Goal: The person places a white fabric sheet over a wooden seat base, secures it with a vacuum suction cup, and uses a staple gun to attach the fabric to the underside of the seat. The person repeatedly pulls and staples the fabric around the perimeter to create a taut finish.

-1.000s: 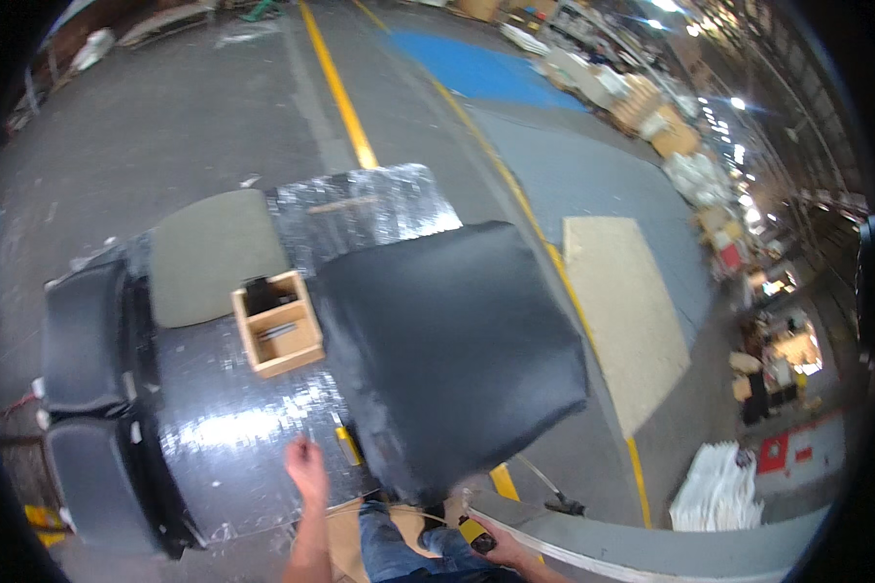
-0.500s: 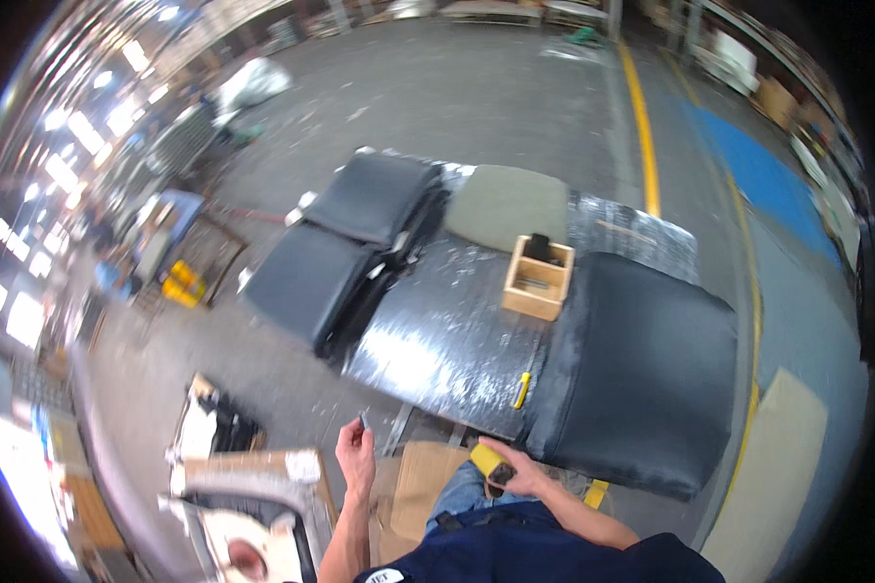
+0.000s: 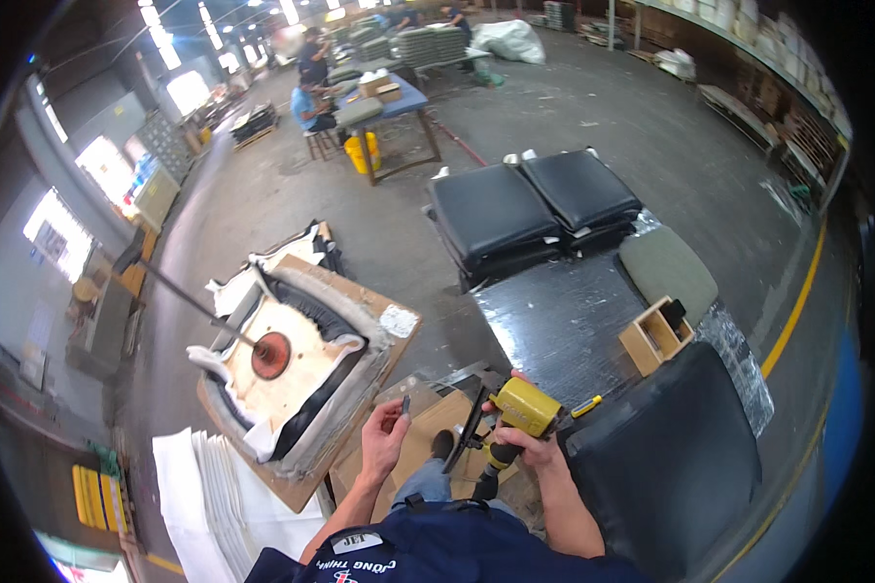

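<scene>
My right hand [image 3: 535, 445] grips a yellow and black staple gun [image 3: 527, 406] in front of my body, with its long dark magazine slanting down toward my legs. To its left, my left hand [image 3: 383, 439] pinches a small grey strip [image 3: 405, 404] upright between thumb and fingertips. Left of that hand lies a padded seat panel [image 3: 306, 367] with its pale underside up and black covering folded round the edges. A rod with a round red disc [image 3: 271, 357] presses on its middle. The panel rests on a brown board [image 3: 396, 358].
At the right a film-wrapped table [image 3: 544, 325] bears black cushions [image 3: 491, 209], a green-grey pad [image 3: 668, 270], a wooden box [image 3: 642, 348] and a yellow cutter [image 3: 586, 406]. White sheets [image 3: 190, 486] are stacked at lower left. People sit and stand by a far blue table [image 3: 403, 100].
My view has swung left, bringing the seat panel and red disc fully into sight. The staple gun is raised and more exposed in my right hand. My left hand still pinches the strip.
</scene>
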Tool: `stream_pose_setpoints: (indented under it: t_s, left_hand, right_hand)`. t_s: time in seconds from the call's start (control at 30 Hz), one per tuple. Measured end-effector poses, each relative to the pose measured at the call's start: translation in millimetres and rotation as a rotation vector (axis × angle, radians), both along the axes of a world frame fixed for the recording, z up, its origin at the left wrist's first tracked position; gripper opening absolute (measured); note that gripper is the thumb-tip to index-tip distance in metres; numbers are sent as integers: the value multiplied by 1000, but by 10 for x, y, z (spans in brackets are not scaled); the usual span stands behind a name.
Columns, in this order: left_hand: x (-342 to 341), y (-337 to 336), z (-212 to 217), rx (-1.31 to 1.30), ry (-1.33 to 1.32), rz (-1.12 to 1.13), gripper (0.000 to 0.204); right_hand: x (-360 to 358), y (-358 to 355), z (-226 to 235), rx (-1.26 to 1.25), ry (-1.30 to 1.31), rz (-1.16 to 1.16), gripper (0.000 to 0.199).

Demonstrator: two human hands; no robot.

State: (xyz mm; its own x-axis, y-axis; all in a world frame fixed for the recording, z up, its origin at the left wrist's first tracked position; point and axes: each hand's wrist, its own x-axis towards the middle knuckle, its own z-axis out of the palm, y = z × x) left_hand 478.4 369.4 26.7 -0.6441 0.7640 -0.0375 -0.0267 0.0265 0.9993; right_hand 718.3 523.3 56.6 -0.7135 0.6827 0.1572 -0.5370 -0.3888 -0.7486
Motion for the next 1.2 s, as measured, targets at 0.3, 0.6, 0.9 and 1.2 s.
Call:
stream_pose_setpoints:
  t_s: [0.3,0.6,0.9,1.2]
  left_hand:
    - [-397,-425,1268,54,202,-127,36]
    - [-887,-750,1699,136,528,-110,34]
    - [-868,-499,1616,126,583,-266,33]
    - [-605,-203,1706,192,534,-368,31]
  right_hand:
    - [-926,-266,656,-205,364,334,103]
    - [-1779,-631,520,-395,534,480,99]
    - [-1655,-765,468,-369,557,347,100]
    - [-1382,-667,296,-369,709,288,98]
